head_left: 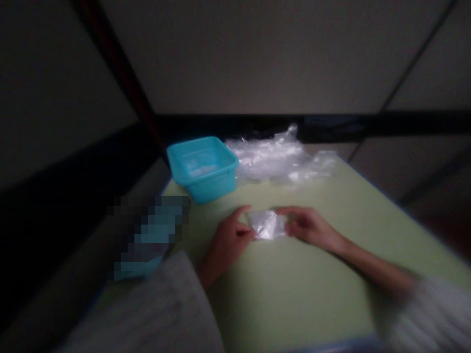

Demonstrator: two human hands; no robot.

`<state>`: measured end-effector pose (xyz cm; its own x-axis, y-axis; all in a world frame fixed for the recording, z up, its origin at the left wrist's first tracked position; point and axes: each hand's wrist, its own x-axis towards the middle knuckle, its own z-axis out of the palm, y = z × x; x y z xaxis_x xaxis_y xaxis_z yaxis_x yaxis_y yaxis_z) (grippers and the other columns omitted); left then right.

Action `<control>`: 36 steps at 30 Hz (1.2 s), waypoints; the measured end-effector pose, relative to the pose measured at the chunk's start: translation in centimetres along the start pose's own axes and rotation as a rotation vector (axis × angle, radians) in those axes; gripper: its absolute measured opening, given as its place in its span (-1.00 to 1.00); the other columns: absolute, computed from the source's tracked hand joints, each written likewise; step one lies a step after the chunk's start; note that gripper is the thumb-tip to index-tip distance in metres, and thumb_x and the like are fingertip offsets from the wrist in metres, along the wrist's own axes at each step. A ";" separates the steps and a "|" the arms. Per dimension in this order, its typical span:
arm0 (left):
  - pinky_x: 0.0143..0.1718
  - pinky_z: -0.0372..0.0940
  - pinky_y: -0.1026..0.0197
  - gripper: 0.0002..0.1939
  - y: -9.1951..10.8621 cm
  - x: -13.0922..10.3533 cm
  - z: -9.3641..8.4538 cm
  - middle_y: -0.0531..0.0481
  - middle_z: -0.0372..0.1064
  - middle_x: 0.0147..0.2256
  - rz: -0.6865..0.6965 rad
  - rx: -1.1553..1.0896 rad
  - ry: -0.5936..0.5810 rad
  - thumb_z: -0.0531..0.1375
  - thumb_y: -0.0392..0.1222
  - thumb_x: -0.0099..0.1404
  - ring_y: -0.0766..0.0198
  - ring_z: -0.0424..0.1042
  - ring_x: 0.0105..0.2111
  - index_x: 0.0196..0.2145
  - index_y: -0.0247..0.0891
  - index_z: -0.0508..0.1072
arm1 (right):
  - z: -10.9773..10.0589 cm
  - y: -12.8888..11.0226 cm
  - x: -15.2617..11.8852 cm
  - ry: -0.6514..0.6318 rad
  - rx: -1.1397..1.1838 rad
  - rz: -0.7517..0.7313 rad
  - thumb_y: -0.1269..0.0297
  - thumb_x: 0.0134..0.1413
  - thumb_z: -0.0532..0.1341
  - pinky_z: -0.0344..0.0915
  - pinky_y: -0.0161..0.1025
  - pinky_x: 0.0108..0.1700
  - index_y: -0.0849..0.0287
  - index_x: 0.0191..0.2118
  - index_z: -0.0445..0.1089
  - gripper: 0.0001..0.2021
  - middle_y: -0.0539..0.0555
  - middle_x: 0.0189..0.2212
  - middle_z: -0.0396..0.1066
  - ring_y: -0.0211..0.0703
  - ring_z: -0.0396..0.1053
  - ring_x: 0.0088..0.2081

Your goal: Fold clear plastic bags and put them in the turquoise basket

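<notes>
A small clear plastic bag [268, 224], shiny and roughly rectangular, is at the middle of the pale green table between my hands. My left hand [231, 238] has its fingertips on the bag's left edge, with one finger stretched out above the corner. On the other side, my right hand [309, 226] grips the bag's right edge, fingers curved over the upper right corner. The picture is blurred, so the exact finger contact and anything inside the bag are hard to make out.
Behind my left hand stands a turquoise plastic basin [217, 184] with some clear plastic in it. A heap of crumpled clear plastic [272, 159] lies at the far edge of the table [305, 294]. A pixelated blue-green object [158, 235] is on the left.
</notes>
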<state>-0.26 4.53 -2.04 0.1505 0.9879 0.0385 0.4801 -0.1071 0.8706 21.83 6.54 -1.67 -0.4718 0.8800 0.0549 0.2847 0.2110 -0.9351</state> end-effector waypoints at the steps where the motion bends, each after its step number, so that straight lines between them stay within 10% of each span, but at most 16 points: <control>1: -0.49 0.23 0.32 -0.37 0.0 0.0 0.0 0.10 0.44 -0.61 -0.002 0.000 0.002 0.16 -0.33 0.04 0.26 0.42 -0.54 0.12 -0.43 0.23 | 0.0 -0.1 0.0 0.000 -0.001 0.008 0.34 -0.09 0.22 0.12 -0.39 -0.59 0.31 -0.03 0.34 -0.58 0.08 -0.40 0.42 -0.33 0.22 -0.56; 10: -0.48 0.24 0.32 -0.37 0.0 -0.1 -0.1 0.10 0.45 -0.60 0.006 -0.027 0.012 0.18 -0.31 0.04 0.26 0.42 -0.53 0.11 -0.42 0.25 | 0.1 -0.6 -0.3 0.001 0.058 0.051 0.36 -0.04 0.21 0.03 -0.40 -0.65 0.27 0.10 0.20 -0.48 -0.12 -0.67 0.26 -0.35 0.13 -0.66; 19: -0.50 0.25 0.30 -0.37 0.1 0.0 0.0 0.08 0.44 -0.60 -0.009 -0.016 0.003 0.19 -0.31 0.06 0.23 0.43 -0.53 0.12 -0.43 0.23 | 0.0 -0.5 -0.8 0.186 -0.232 -0.186 0.27 0.15 0.11 0.38 -0.21 -0.34 0.22 -0.05 0.30 -0.73 0.14 -0.29 0.46 -0.14 0.42 -0.33; 24: -0.50 0.23 0.32 -0.39 0.1 -0.1 0.0 0.11 0.41 -0.62 0.004 -0.005 0.017 0.17 -0.33 0.06 0.27 0.40 -0.56 0.11 -0.42 0.24 | 0.0 -0.6 -1.5 -0.044 -0.748 -0.470 0.14 0.20 0.08 0.09 0.04 0.18 0.23 0.24 0.05 -0.46 0.25 0.20 0.12 0.01 0.10 0.20; 36: -0.48 0.24 0.31 -0.54 -0.2 -0.3 0.1 0.14 0.28 -0.59 0.096 0.102 0.147 0.14 -0.28 0.09 0.32 0.32 -0.56 -0.01 -0.35 0.32 | 0.8 0.3 -1.8 -0.227 -0.983 -0.410 -0.08 0.21 -0.04 -0.20 0.07 0.27 0.28 0.33 -0.31 -0.25 0.31 0.29 -0.18 0.00 -0.19 0.30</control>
<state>-0.29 4.23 -2.27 0.0752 0.9776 0.1965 0.5563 -0.2047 0.8054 22.13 4.70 -2.36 -0.7975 0.5871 0.1391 0.5656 0.8077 -0.1662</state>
